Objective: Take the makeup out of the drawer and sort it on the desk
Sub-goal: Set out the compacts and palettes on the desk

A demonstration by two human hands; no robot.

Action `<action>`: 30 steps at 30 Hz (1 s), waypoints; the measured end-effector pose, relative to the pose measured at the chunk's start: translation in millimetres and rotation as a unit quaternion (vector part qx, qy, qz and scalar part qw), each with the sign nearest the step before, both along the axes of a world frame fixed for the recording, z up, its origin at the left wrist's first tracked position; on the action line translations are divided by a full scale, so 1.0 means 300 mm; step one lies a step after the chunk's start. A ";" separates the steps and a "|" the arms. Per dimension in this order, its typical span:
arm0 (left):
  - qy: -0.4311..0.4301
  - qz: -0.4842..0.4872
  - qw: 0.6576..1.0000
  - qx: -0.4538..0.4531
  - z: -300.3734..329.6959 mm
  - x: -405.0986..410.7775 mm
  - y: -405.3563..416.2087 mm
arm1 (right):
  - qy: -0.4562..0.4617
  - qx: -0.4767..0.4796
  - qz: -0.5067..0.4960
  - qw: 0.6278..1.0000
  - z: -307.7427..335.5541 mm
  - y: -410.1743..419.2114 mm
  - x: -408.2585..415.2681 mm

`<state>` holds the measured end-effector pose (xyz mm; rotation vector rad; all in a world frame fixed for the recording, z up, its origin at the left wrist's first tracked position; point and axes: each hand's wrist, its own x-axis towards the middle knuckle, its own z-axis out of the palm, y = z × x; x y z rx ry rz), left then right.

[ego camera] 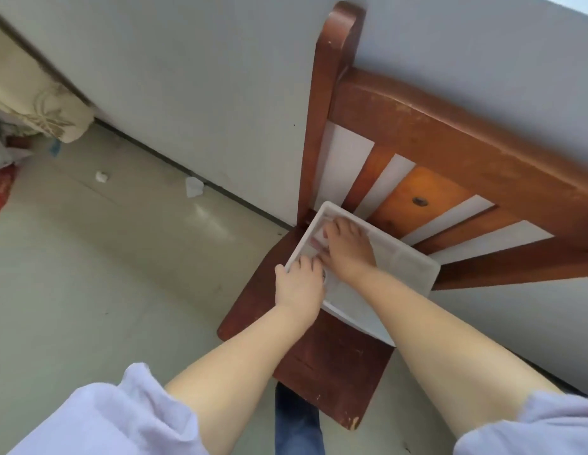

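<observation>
At the centre right of the frame we had both hands in the white plastic drawer [414,270], which sat on the wooden chair [322,359]. Our left hand [299,284] curled over its near-left rim, while our right hand [346,249] lay fingers-down on small pinkish makeup [317,243]; whether it pinched anything we could not tell. The pieces looked light, rigid and slick, so we judged a fingertip pinch across each one's sides best.

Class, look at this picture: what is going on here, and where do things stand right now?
A person in pale rolled-up sleeves bends over a white plastic drawer that sits on the seat of a wooden chair by the wall. The left hand holds the drawer's near rim, while the right hand reaches inside among small pinkish items, too blurred to identify. No desk is in view, and whether the right hand has gripped anything cannot be told.
</observation>
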<state>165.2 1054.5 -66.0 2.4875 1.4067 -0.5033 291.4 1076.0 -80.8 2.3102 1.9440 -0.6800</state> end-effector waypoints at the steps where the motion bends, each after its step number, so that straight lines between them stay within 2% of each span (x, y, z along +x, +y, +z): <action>1: 0.001 0.004 1.000 -0.001 -0.004 0.004 0.005 | 0.003 0.008 0.002 1.000 -0.010 -0.001 0.003; 5: -0.020 -0.004 1.000 -0.015 -0.004 -0.012 0.021 | 0.021 0.001 0.007 1.000 -0.009 -0.005 0.009; 10: -0.150 0.013 0.987 -0.063 0.062 -0.120 0.016 | 0.019 0.043 0.007 0.999 0.085 -0.055 0.019; 15: -0.234 0.104 0.964 -0.070 0.163 -0.308 -0.059 | 0.008 0.092 0.067 0.994 0.236 -0.111 -0.069; 19: -0.249 0.190 0.949 -0.040 0.214 -0.504 -0.157 | 0.007 0.089 0.170 0.981 0.320 -0.135 -0.238; 24: -0.244 0.323 0.914 0.009 0.282 -0.855 -0.324 | -0.005 0.094 0.326 0.941 0.373 -0.175 -0.573; 30: -0.222 0.504 0.829 0.100 0.365 -1.363 -0.685 | -0.010 0.124 0.492 0.862 0.432 -0.299 -1.137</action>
